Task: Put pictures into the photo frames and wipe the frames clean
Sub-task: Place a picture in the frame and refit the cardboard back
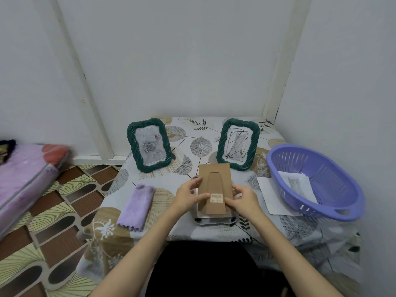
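Both hands meet over the near centre of the table (214, 125). The left hand (188, 195) pinches the left edge of a brown cardboard backing board (215, 179), thumb across its lower face beside a barcode sticker (216, 198). The right hand (242, 199) grips the board's right lower edge, fingers curled round it. The board, with a cut-out easel flap at its middle, is tilted up above a frame lying face down (214, 219), of which only the pale near rim and dark corners show.

Left of the hands, a folded lilac cloth (137, 204) lies flat on the patterned tablecloth. Farther back stand two upright green rope-edged frames: the left one (149, 145) holds a rose drawing, the right one (237, 143) a black scribble. At the right, a purple plastic basket (315, 181) contains a printed picture (297, 185); a white sheet (270, 196) lies partly under its near-left side.
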`<state>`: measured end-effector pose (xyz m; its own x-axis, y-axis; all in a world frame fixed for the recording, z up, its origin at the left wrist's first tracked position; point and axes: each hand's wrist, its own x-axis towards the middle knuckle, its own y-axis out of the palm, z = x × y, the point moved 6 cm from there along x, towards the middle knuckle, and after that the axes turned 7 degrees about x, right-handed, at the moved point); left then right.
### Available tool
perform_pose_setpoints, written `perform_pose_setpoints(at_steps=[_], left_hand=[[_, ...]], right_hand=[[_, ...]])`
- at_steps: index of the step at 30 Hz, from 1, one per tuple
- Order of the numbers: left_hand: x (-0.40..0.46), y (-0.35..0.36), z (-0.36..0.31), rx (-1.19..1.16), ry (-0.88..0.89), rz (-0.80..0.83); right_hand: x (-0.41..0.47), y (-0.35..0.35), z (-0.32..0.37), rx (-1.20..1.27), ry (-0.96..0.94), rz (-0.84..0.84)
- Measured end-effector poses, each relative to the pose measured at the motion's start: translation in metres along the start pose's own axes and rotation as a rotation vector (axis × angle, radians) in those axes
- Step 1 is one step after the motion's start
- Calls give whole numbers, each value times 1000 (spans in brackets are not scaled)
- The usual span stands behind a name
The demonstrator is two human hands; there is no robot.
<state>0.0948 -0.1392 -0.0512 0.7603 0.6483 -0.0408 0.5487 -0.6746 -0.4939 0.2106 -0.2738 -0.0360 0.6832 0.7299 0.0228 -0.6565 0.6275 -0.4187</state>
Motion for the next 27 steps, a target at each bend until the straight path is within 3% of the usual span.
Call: perform_pose_setpoints(at_steps=[4, 15, 22, 27], left_hand=[[1, 4, 10, 143, -30, 42], [2, 4, 19, 204, -50, 44], [-1, 4, 24, 218, -50, 92], [-1, 5, 24, 209, -51, 99]], right_hand=[[-2, 6, -16, -67, 45, 3], [2, 15, -23, -124, 23, 20], [13, 11, -31, -221, 100, 185], [17, 9, -33, -240, 122, 213]])
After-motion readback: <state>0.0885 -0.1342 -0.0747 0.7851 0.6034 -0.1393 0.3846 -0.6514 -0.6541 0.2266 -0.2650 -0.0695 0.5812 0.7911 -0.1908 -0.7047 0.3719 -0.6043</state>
